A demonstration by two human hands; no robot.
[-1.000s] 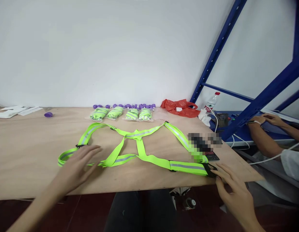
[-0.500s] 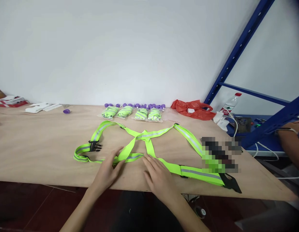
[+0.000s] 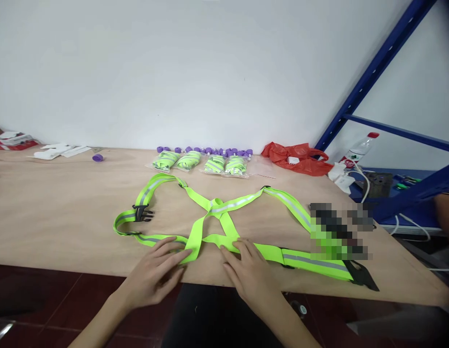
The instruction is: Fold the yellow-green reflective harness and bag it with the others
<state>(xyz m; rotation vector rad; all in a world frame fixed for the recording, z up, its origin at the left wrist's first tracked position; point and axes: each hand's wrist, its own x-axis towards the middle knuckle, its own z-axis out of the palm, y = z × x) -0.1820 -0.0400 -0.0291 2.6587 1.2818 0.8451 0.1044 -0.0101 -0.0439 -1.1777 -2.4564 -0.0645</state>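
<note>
A neon-green reflective harness (image 3: 236, 205) with grey stripes lies spread on the table, its straps crossing near the middle. My left hand (image 3: 157, 270) rests on the lower strap left of the crossing, fingers stretched out and the index fingertip on the strap's lower end. On the right part of the lower band lies my right hand (image 3: 251, 270), fingertips down on the webbing and thumb apart. A black side-release buckle (image 3: 142, 213) sits at the harness's left, its prongs free. At the lower right is a black buckle half (image 3: 362, 275).
Bagged green straps (image 3: 214, 164) and purple caps (image 3: 231, 152) line the wall. A red plastic bag (image 3: 299, 158) lies right of them. A blue metal frame (image 3: 373, 72), a bottle (image 3: 360, 149) and cables stand at the right. A blurred dark patch (image 3: 333, 227) covers something beside the harness.
My left hand has slid left and toward me, and the crossing strap's lower end now lies nearer the table edge. My right hand stays on the lower band. The view has shifted slightly.
</note>
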